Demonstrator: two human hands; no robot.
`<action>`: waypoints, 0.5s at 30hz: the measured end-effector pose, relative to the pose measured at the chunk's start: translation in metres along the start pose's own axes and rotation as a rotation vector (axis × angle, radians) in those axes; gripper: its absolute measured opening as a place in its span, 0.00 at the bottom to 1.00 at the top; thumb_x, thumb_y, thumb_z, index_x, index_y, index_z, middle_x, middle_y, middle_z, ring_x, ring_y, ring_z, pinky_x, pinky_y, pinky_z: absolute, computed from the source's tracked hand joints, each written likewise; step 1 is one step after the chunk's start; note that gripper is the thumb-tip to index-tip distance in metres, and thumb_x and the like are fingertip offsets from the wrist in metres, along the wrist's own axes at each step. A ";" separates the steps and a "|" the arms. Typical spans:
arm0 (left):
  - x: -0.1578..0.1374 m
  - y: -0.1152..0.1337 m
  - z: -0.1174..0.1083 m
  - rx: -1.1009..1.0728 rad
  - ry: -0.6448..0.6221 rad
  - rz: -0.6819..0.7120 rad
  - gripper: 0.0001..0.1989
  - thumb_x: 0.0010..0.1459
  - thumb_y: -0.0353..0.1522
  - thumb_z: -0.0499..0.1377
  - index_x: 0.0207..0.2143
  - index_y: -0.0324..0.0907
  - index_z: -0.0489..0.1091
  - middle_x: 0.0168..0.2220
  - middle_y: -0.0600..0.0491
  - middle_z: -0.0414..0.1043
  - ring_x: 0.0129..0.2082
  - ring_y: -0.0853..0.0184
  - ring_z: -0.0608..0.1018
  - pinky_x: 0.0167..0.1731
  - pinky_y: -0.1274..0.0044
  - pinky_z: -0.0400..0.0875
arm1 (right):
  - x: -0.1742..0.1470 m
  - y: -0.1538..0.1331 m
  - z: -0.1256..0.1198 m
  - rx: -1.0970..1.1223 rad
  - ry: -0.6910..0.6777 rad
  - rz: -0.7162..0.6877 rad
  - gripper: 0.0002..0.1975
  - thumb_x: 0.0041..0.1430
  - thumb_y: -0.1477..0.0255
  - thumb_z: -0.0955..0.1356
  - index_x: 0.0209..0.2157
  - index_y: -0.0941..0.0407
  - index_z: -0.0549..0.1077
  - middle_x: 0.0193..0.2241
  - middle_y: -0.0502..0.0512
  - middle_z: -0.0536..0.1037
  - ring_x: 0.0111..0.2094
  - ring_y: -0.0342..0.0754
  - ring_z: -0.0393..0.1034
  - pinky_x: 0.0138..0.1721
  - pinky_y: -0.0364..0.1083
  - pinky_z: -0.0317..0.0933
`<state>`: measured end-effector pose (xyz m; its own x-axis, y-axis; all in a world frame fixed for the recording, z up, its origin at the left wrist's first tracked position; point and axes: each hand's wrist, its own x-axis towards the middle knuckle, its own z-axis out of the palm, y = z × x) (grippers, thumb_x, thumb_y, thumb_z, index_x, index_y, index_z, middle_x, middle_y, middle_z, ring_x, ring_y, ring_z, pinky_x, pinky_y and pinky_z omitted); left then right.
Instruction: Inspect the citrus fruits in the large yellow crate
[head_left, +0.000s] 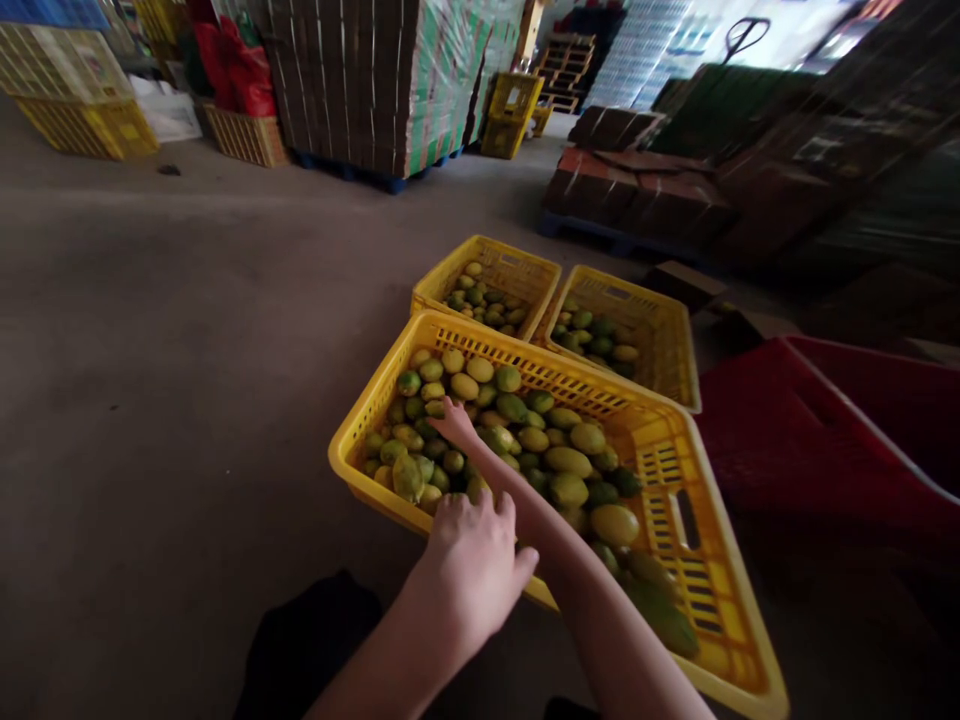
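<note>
A large yellow plastic crate (720, 520) of green and yellow lemons (568, 461) stands tilted in view before me. My right hand (455, 425) reaches into its left half, fingers and thumb apart, touching or just above the lemons; the fingertips are partly hidden among the fruit. Nearer to me, my left hand (476, 560) is over the crate's front rim, back of the hand up. Its thumb sticks out to the right and its fingers bend down at the tips. Whether it touches the rim cannot be seen. A larger green fruit (664, 615) lies in the near right corner.
Two more yellow crates with lemons, a left one (439, 285) and a right one (667, 340), stand behind. At right is a red bin (787, 420). Wrapped pallet stacks (352, 90) and brown packages (600, 190) stand farther back; stacked crates (82, 125) are far left.
</note>
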<state>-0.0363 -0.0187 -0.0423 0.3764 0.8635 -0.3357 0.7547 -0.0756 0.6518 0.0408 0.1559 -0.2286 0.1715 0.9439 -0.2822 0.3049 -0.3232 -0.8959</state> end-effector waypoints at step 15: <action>0.026 0.007 -0.007 -0.941 0.497 0.050 0.25 0.64 0.41 0.55 0.61 0.42 0.63 0.67 0.40 0.60 0.67 0.52 0.63 0.65 0.61 0.58 | -0.083 -0.056 -0.126 0.360 -0.012 -0.146 0.07 0.49 0.66 0.75 0.33 0.48 0.81 0.39 0.53 0.82 0.40 0.55 0.78 0.32 0.47 0.73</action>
<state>-0.0252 0.0068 -0.0417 -0.0261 0.9928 -0.1170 -0.0546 0.1154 0.9918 0.1277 0.0871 -0.1114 0.1389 0.9796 -0.1452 -0.0238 -0.1433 -0.9894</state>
